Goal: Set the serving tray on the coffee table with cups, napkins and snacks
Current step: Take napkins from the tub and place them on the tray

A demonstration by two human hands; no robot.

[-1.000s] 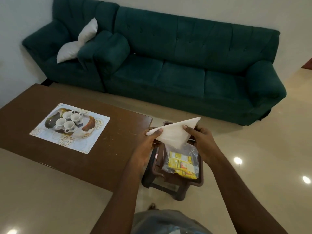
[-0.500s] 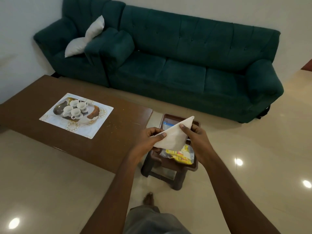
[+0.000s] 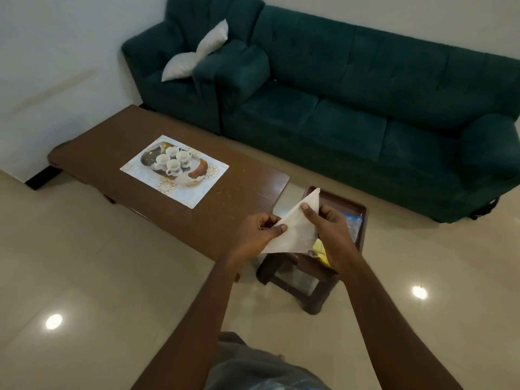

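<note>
A white napkin [image 3: 297, 232], folded into a triangle, is held in the air between both hands. My left hand [image 3: 257, 230] pinches its left edge and my right hand [image 3: 330, 230] pinches its upper right side. Under the hands stands a small brown stool [image 3: 337, 204] with a yellow snack packet [image 3: 320, 250] in a clear bag, mostly hidden. To the left, the brown coffee table [image 3: 247, 192] carries a patterned tray [image 3: 197, 190] with several white cups [image 3: 173, 161] on it.
A dark green sofa [image 3: 365, 108] with a white cushion [image 3: 197, 56] runs along the far wall behind the table and stool. Glossy beige floor [image 3: 84, 263] lies on the near side of the table. The wall stands at the left.
The view has swung left, so the table and sofa sit further right in frame. Both hands keep hold of the napkin, which now points more upward over the stool.
</note>
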